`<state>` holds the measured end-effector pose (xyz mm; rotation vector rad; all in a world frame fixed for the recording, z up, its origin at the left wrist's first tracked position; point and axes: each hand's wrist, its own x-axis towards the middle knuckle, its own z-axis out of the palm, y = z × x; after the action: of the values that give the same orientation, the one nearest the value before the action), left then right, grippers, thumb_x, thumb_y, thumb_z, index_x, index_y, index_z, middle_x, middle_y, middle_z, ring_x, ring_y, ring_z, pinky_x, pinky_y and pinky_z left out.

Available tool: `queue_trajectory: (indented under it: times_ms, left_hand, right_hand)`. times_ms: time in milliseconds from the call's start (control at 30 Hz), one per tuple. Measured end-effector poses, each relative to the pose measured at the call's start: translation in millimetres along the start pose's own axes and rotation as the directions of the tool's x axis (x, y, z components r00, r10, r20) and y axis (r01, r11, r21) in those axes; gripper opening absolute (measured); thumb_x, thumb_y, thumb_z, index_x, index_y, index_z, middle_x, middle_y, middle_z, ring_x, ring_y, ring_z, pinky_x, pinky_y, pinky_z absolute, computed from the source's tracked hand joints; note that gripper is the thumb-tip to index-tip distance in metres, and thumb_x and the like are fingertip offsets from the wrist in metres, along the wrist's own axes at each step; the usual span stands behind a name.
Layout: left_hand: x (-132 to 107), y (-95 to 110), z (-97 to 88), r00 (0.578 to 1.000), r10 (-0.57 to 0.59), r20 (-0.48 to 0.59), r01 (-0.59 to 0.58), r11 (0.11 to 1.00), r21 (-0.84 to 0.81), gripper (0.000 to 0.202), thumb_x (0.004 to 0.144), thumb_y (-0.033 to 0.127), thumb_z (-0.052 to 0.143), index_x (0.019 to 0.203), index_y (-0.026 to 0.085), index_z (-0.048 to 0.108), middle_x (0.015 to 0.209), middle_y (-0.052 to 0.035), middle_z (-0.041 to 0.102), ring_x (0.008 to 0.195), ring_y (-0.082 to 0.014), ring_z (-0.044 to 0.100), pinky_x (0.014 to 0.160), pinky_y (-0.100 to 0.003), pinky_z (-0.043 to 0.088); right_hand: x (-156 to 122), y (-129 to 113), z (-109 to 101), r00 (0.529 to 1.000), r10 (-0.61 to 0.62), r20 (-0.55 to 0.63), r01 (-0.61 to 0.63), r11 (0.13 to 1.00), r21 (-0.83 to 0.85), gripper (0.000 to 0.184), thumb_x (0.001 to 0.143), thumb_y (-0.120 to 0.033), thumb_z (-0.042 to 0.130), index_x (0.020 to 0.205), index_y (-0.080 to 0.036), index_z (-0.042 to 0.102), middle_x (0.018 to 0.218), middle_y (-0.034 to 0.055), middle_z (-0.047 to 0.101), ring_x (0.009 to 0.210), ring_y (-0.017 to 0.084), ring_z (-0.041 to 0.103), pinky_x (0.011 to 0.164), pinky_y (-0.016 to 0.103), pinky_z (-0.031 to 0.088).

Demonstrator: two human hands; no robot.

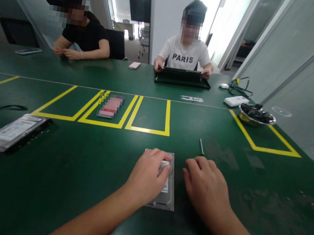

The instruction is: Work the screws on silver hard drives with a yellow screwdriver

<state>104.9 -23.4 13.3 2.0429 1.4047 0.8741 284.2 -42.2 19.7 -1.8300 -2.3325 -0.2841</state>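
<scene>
A hard drive [169, 198] with a metal case and a white label lies flat on the green table. Over its upper left part rests my left hand [151, 173], fingers curled and pressed onto it, covering much of the label. To the right of the drive is my right hand [208, 185], low over the table and apart from the drive, with its fingers curled in. From beyond its fingertips a thin metal shaft of what looks like a screwdriver [201, 146] points away, yellowish near the fingers. Its handle is hidden by the hand.
Another hard drive [15, 131] lies at left beside a black cable [1, 107]. Yellow tape [148, 131] marks several areas. A metal bowl [256, 121] of dark parts and a white box [236, 101] stand at right. Two people sit opposite; one holds a black panel [183, 79].
</scene>
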Motion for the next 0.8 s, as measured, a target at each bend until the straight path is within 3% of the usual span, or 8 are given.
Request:
queue_trajectory:
  times_ms: [167, 300, 433, 667, 800]
  left_hand:
    - [-6.0, -5.2, 8.6, 0.987, 0.139, 0.078, -0.155, 0.952, 0.265, 0.029, 0.090, 0.024, 0.055, 0.117, 0.018, 0.062, 0.124, -0.0082, 0.064, 0.122, -0.0272, 0.053, 0.107, -0.046, 0.041]
    - [-9.3, -7.7, 8.1, 0.976, 0.167, 0.142, -0.205, 0.924, 0.323, 0.045, 0.090, 0.038, 0.056, 0.131, 0.018, 0.055, 0.140, -0.0098, 0.056, 0.137, -0.0300, 0.044, 0.115, -0.050, 0.034]
    - [-14.6, -8.0, 4.3, 0.958, 0.169, 0.231, -0.243, 0.907, 0.343, 0.073, 0.085, 0.059, 0.058, 0.143, 0.016, 0.046, 0.151, -0.0126, 0.046, 0.144, -0.0338, 0.034, 0.119, -0.053, 0.028]
    - [-17.7, -12.3, 3.7, 0.945, 0.161, 0.286, -0.264, 0.890, 0.372, 0.084, 0.086, 0.065, 0.051, 0.150, 0.013, 0.037, 0.160, -0.0123, 0.034, 0.149, -0.0326, 0.024, 0.123, -0.051, 0.020]
    - [-17.2, -15.0, 3.5, 0.925, 0.157, 0.345, -0.288, 0.883, 0.370, 0.102, 0.081, 0.079, 0.045, 0.154, 0.010, 0.028, 0.163, -0.0140, 0.023, 0.151, -0.0338, 0.017, 0.124, -0.052, 0.016]
  right_hand:
    - [10.2, 25.1, -4.2, 0.977, 0.192, 0.088, -0.168, 0.959, -0.228, 0.017, 0.095, -0.030, 0.050, 0.101, -0.018, 0.059, 0.098, 0.0119, 0.061, 0.086, 0.029, 0.062, 0.062, 0.035, 0.045]
    - [15.1, 36.5, 1.4, 0.920, 0.300, 0.253, -0.256, 0.947, -0.192, 0.023, 0.096, -0.035, 0.047, 0.108, -0.017, 0.053, 0.101, 0.0132, 0.062, 0.093, 0.032, 0.066, 0.061, 0.035, 0.046]
    - [14.9, 34.4, 5.6, 0.894, 0.300, 0.333, -0.264, 0.953, -0.151, 0.027, 0.097, -0.036, 0.045, 0.116, -0.017, 0.049, 0.101, 0.0121, 0.065, 0.090, 0.032, 0.070, 0.060, 0.036, 0.046]
    - [15.1, 30.1, -2.6, 0.904, 0.294, 0.309, -0.265, 0.955, -0.133, 0.021, 0.096, -0.027, 0.043, 0.113, -0.018, 0.049, 0.096, 0.0090, 0.066, 0.085, 0.029, 0.070, 0.056, 0.033, 0.041]
    - [19.7, 44.4, -10.0, 0.939, 0.310, 0.148, -0.312, 0.950, -0.012, 0.018, 0.094, -0.031, 0.047, 0.104, -0.019, 0.056, 0.096, 0.0088, 0.065, 0.084, 0.026, 0.066, 0.063, 0.034, 0.043]
